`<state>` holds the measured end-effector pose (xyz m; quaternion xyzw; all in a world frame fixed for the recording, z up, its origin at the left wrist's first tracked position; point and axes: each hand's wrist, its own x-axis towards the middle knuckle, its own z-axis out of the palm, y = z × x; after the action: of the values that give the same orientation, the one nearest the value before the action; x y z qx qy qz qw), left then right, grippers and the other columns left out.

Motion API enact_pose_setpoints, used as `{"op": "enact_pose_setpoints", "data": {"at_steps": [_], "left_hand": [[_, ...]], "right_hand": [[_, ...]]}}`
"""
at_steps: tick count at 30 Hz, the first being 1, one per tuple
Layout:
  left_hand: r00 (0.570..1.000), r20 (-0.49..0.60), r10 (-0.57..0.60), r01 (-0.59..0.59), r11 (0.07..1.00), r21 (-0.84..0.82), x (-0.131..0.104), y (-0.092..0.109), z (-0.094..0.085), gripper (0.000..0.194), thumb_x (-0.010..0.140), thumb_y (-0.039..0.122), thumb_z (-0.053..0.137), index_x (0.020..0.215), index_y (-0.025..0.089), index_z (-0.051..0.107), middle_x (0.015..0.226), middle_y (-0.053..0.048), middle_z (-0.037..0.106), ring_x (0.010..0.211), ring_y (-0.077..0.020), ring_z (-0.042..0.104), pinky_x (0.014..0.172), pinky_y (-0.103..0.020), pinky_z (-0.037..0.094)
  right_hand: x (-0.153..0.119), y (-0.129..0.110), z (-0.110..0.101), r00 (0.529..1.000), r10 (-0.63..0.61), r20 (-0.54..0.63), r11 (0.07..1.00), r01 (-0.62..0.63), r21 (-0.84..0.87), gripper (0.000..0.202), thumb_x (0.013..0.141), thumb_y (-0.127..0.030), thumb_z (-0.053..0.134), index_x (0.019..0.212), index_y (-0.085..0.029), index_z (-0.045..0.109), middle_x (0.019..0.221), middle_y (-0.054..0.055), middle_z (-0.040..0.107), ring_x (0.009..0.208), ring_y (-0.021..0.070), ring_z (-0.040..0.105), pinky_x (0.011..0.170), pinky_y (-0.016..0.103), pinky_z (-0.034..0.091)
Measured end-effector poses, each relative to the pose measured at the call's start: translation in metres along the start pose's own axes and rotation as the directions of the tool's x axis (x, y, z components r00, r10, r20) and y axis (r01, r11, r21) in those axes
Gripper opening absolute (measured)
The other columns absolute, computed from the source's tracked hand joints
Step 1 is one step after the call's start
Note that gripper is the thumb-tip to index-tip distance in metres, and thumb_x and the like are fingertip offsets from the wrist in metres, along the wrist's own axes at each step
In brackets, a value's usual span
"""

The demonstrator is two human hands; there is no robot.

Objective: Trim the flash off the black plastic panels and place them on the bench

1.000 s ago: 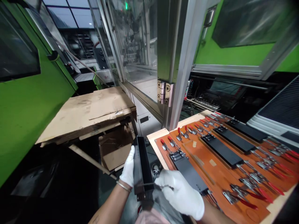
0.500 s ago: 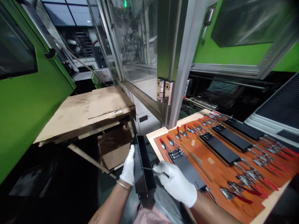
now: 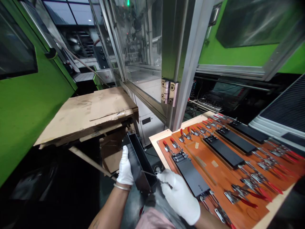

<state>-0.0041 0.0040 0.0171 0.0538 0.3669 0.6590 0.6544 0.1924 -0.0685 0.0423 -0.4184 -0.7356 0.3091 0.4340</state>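
My left hand (image 3: 125, 167), in a white glove, grips the left side of a long black open box (image 3: 137, 159), tilted with its hollow side facing up and right. My right hand (image 3: 179, 194), also gloved, is pinched round a thin dark tool (image 3: 149, 173) whose tip reaches over the box's near rim. What kind of tool it is cannot be made out. To the right, a dark flat part (image 3: 192, 176) lies clamped on an orange fixture board (image 3: 205, 168).
Several more dark parts (image 3: 222, 151) and red-handled clamps (image 3: 243, 197) sit on the board. A cardboard-covered table (image 3: 95, 108) is at left. A metal-framed clear door (image 3: 143, 82) stands ahead, between green machines (image 3: 19, 111).
My left hand has moved left with the box, whose far end now leans further left. My right hand has shifted slightly down, still holding the thin tool.
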Motion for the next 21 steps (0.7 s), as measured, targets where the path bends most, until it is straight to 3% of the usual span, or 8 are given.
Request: {"op": "enact_pose_setpoints", "data": {"at_steps": [4,8,13,18,21], "left_hand": [[0.999,0.012,0.043,-0.043,0.999,0.009,-0.001,-0.004,0.002,0.040,0.080,0.050,0.065,0.102,0.017,0.070,0.076,-0.004,0.075,0.076,-0.0194,0.073,0.071,-0.026,0.060],[0.995,-0.049,0.087,-0.086,0.996,0.026,-0.002,-0.005,0.006,0.043,0.080,0.051,0.065,0.104,0.017,0.070,0.083,-0.005,0.076,0.072,-0.0195,0.073,0.071,-0.027,0.060],[0.997,-0.054,0.057,-0.056,0.998,0.031,-0.004,-0.004,0.008,0.040,0.081,0.051,0.063,0.102,0.017,0.070,0.078,-0.004,0.076,0.071,-0.0195,0.073,0.071,-0.028,0.060],[0.999,-0.027,0.034,-0.035,0.999,-0.015,-0.007,-0.005,0.012,0.039,0.084,0.050,0.060,0.103,0.017,0.070,0.078,-0.004,0.076,0.070,-0.0184,0.073,0.073,-0.027,0.060],[1.000,-0.020,0.001,-0.002,0.998,-0.055,-0.007,-0.006,0.011,0.037,0.083,0.050,0.061,0.102,0.019,0.070,0.077,-0.002,0.076,0.063,-0.0163,0.072,0.072,-0.026,0.060]], "right_hand": [[-0.002,-0.002,0.000,0.999,0.049,-0.007,0.999,-0.049,0.020,0.024,0.082,-0.011,0.040,0.077,-0.018,0.063,0.072,0.003,0.062,0.068,0.0145,0.061,0.067,0.024,0.048],[-0.007,-0.002,0.000,0.997,-0.071,0.017,0.996,0.072,-0.052,0.026,0.080,-0.009,0.040,0.077,-0.019,0.064,0.069,0.002,0.059,0.063,0.0140,0.057,0.062,0.024,0.046],[-0.009,0.000,0.001,1.000,-0.012,-0.026,0.999,0.011,-0.031,0.026,0.080,-0.009,0.040,0.081,-0.019,0.064,0.074,0.003,0.063,0.069,0.0142,0.059,0.067,0.024,0.047],[-0.011,0.002,0.002,0.995,-0.096,-0.026,0.992,0.094,-0.080,0.027,0.082,-0.009,0.039,0.079,-0.018,0.065,0.071,0.004,0.062,0.064,0.0141,0.058,0.063,0.024,0.046],[-0.012,0.003,0.001,0.996,-0.060,-0.061,0.996,0.055,-0.075,0.027,0.082,-0.009,0.040,0.081,-0.018,0.065,0.073,0.004,0.063,0.066,0.0140,0.059,0.063,0.023,0.047]]}}
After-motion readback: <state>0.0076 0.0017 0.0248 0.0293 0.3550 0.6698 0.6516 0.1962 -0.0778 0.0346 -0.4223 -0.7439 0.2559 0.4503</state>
